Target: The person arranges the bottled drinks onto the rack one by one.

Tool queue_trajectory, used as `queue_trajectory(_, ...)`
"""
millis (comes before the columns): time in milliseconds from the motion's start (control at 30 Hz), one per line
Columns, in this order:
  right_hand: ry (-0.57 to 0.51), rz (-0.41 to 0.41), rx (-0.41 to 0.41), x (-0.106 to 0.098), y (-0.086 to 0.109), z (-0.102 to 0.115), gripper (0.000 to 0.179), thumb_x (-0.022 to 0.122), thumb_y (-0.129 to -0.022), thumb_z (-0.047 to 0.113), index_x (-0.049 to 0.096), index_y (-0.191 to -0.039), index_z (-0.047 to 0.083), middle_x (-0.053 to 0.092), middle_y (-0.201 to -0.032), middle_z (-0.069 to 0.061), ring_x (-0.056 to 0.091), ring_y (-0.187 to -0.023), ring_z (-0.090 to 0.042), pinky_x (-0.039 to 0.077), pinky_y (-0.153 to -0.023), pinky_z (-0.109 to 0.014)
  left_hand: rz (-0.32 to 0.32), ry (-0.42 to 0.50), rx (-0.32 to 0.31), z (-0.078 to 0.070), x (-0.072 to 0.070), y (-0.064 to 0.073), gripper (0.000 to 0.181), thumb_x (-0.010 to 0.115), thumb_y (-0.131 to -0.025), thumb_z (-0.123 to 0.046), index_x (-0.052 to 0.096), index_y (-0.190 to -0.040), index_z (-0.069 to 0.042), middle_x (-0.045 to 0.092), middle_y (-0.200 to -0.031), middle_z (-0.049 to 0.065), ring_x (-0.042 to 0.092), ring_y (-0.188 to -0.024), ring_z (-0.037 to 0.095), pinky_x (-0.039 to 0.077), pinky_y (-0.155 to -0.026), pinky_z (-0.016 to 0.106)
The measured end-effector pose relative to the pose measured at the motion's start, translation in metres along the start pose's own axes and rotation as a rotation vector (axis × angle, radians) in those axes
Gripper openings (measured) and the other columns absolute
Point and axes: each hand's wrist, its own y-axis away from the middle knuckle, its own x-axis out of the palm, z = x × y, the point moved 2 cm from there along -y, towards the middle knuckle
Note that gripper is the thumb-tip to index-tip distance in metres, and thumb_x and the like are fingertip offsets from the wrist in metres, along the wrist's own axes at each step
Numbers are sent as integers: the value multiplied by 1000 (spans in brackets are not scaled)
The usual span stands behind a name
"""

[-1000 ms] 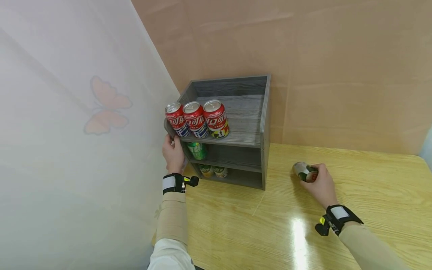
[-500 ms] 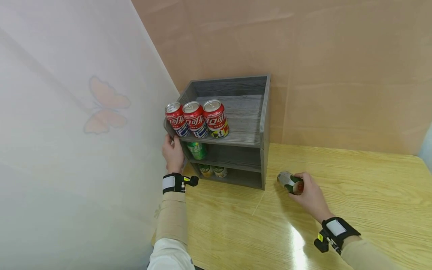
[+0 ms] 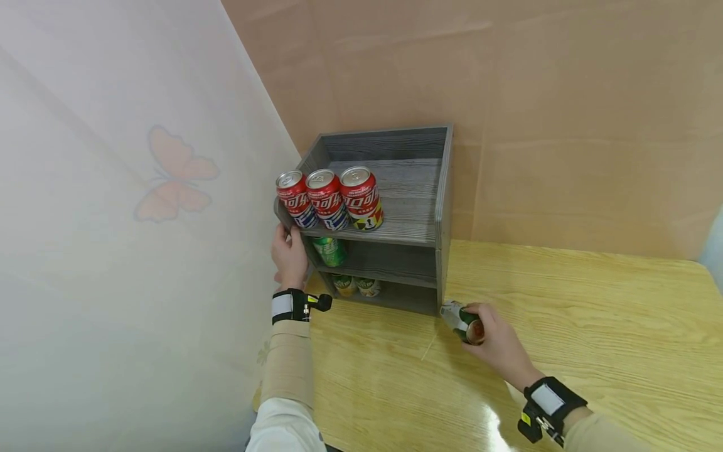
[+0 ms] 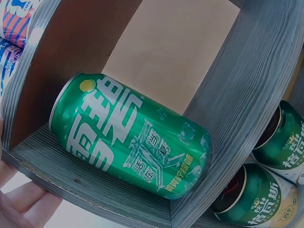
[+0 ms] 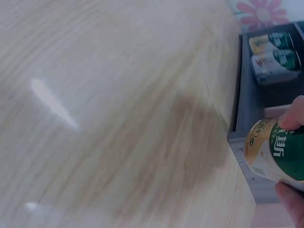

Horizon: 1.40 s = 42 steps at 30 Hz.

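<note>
A grey wooden shelf unit [image 3: 446, 251] stands against the back wall. My left hand [image 3: 290, 257] grips its left side panel below the top board; fingers [image 4: 33, 206] show along the panel edge in the left wrist view. My right hand [image 3: 497, 342] holds a green, white and gold drink can [image 3: 463, 321] tilted, its bottom end pointing towards the shelf. That can [image 5: 270, 147] is by the shelf's front right corner in the right wrist view, between thumb and fingers.
Three red cola cans [image 3: 361, 199] stand on the top board. A green soda can [image 4: 133, 137] stands at the left of the middle level. Two green-topped cans [image 3: 369, 287] stand at the left of the bottom level. A white wall [image 3: 113, 282] rises close on the left.
My right hand has carried the can leftward and nearer to me across the table, up to the shelf's right front corner. My left hand has stayed on the side panel.
</note>
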Motion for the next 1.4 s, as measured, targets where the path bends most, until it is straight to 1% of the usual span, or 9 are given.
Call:
queue_trajectory(167,-20,11,-32,7,3,10,82,96,-60,2,51,-129,5,56,-124,-16,66,-94,-31,59,-67,-36,-6,-2,-6,-1,0,0,31,50,-108,-31,64,-132,-16,63,-137,0,64,-119,22,50,-99,45)
queue_trajectory(333,-52,30,-78,16,-3,26,80,94,-61,1,52,-129,6,57,-125,-13,67,-95,-30,60,-68,-35,-8,-10,-6,-2,-1,1,32,50,-108,-33,64,-131,-17,63,-137,0,64,-119,23,48,-100,47)
queue_trajectory(500,-26,52,-129,29,-15,41,76,93,-64,5,53,-129,8,56,-128,-9,67,-97,-25,59,-71,-34,1,-2,-6,0,-1,1,34,49,-108,-34,63,-133,-17,62,-138,0,62,-122,23,47,-102,48)
queue_trajectory(667,-23,83,-153,42,-31,53,77,95,-65,5,53,-129,5,55,-133,-13,67,-101,-26,59,-76,-37,-3,20,21,1,-1,1,33,49,-108,-31,63,-133,-14,64,-134,3,63,-120,20,50,-100,43)
queue_trajectory(800,-10,90,-167,51,-45,58,78,94,-65,2,53,-130,6,54,-133,-12,66,-103,-26,59,-79,-37,-10,24,37,1,0,0,33,50,-108,-29,64,-132,-12,65,-131,3,63,-118,18,51,-99,41)
queue_trajectory(1033,65,45,-235,70,-64,57,80,95,-65,3,52,-132,4,54,-129,-14,66,-101,-28,59,-78,-38,-19,24,48,3,0,-2,30,50,-108,-25,64,-130,-12,65,-130,4,65,-116,19,52,-97,39)
queue_trajectory(1133,96,35,-257,75,-70,55,81,96,-65,3,52,-133,4,55,-128,-15,66,-98,-28,59,-77,-39,-19,25,43,2,0,-2,30,50,-108,-24,64,-131,-12,65,-130,5,65,-115,20,52,-97,40)
queue_trajectory(1233,114,39,-250,79,-75,53,78,95,-68,4,52,-133,4,56,-127,-15,67,-94,-28,58,-76,-40,-13,30,24,1,0,-1,31,50,-108,-24,64,-132,-13,65,-131,5,66,-115,20,52,-96,39)
queue_trajectory(1400,127,52,-220,87,-81,47,74,93,-71,6,53,-134,4,58,-122,-16,67,-93,-29,57,-77,-42,-12,34,18,1,0,-1,32,50,-108,-25,63,-134,-13,65,-131,4,65,-115,18,52,-97,38)
